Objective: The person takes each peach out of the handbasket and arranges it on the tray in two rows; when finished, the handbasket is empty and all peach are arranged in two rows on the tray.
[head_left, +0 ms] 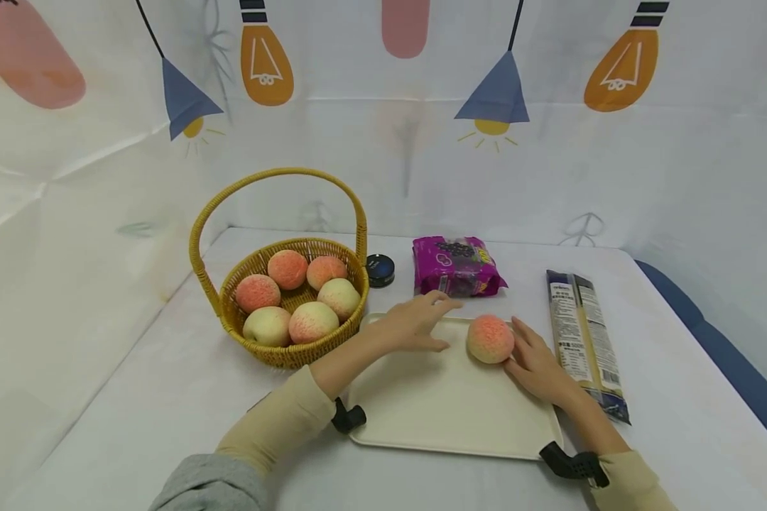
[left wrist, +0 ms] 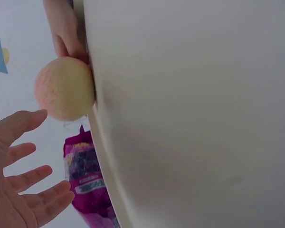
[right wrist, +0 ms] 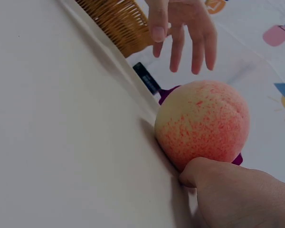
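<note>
A pink and cream peach (head_left: pixel 490 339) is over the right back part of the cream tray (head_left: pixel 447 419). My right hand (head_left: pixel 537 365) holds it from the right side, thumb on the near side and fingers curving behind; in the right wrist view the thumb presses low on the peach (right wrist: pixel 204 126) and the other fingers are hidden. Over the tray's left back part, my left hand (head_left: pixel 415 323) is spread with nothing in it. The left wrist view shows that hand's fingers (left wrist: pixel 26 178) apart from one another, close to the peach (left wrist: pixel 65 89).
Left of the tray stands a yellow wicker basket (head_left: pixel 281 362) with a tall handle and several peaches inside. A round black tin (head_left: pixel 380 270) and a purple packet (head_left: pixel 454 266) sit behind the tray. At right lies a long printed food packet (head_left: pixel 569 326).
</note>
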Available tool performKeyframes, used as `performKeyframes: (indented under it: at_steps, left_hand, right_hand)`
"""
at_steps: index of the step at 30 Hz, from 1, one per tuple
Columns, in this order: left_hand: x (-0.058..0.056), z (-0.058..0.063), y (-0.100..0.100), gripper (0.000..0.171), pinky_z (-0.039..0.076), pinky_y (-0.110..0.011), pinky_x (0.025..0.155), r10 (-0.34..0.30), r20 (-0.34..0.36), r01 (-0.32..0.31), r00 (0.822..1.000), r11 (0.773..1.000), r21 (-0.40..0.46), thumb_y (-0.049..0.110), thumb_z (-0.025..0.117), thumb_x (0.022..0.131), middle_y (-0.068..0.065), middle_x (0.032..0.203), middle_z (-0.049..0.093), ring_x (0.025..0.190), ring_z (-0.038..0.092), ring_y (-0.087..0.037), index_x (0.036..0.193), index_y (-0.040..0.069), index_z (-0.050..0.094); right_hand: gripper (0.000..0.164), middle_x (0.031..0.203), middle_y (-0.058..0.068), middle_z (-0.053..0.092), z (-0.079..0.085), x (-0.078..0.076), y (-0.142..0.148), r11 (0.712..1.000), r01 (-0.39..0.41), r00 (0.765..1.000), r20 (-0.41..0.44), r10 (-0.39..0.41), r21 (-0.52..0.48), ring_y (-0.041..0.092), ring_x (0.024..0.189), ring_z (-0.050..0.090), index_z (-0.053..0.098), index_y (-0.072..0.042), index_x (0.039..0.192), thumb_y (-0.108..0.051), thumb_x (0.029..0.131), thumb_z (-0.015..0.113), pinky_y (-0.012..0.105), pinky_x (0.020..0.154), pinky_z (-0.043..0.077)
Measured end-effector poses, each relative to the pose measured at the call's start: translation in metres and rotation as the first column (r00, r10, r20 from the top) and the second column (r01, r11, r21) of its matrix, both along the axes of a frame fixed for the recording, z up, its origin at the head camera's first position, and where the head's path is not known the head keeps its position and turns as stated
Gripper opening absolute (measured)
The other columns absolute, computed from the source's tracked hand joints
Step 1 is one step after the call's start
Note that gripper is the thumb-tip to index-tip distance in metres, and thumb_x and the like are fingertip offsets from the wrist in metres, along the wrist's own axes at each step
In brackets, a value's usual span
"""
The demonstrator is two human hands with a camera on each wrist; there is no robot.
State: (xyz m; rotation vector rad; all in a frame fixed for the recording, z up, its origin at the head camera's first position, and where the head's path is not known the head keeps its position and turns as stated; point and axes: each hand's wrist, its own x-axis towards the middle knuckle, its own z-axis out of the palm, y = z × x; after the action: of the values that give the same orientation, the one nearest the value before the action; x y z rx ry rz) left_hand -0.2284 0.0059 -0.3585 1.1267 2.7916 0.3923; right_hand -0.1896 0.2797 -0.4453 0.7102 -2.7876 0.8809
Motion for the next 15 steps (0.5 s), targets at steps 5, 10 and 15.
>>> performKeyframes:
  at_steps: [5, 10, 15]
  left_hand:
    - [0.001, 0.006, -0.015, 0.061, 0.047, -0.032, 0.082, -0.001, -0.031, 0.002, 1.0, 1.0, 0.025, 0.037, 0.066, 0.083, -0.002, 0.134, 0.042, 0.114, 0.045, -0.017, 0.137, 0.023, 0.041]
    - [0.001, 0.01, -0.029, 0.056, 0.046, -0.028, 0.081, -0.009, -0.047, 0.012, 0.999, 0.998, 0.063, 0.034, 0.066, 0.084, -0.005, 0.13, 0.046, 0.108, 0.049, -0.018, 0.134, 0.019, 0.045]
    - [0.001, 0.015, -0.048, 0.051, 0.046, -0.031, 0.084, 0.027, -0.07, -0.021, 0.997, 0.996, 0.082, 0.032, 0.064, 0.085, -0.006, 0.128, 0.047, 0.107, 0.051, -0.02, 0.131, 0.016, 0.048]
  right_hand:
    - [0.054, 0.141, 0.031, 0.022, 0.001, 0.0, 0.002, 1.0, 0.0, 1.0, -0.007, 0.0, -0.006, 0.052, 0.125, 0.022, 0.041, 0.006, 0.131, -0.009, 0.083, 0.06, 0.066, 0.095, 0.019]
    - [0.053, 0.14, 0.032, 0.023, 0.001, -0.001, 0.001, 1.0, -0.006, 1.0, -0.023, 0.006, -0.008, 0.053, 0.124, 0.023, 0.042, 0.006, 0.13, -0.008, 0.082, 0.061, 0.067, 0.093, 0.02]
    - [0.055, 0.139, 0.033, 0.025, 0.002, -0.001, -0.001, 1.0, -0.016, 0.999, -0.036, 0.016, -0.012, 0.054, 0.122, 0.024, 0.042, 0.006, 0.13, -0.008, 0.081, 0.062, 0.067, 0.092, 0.022]
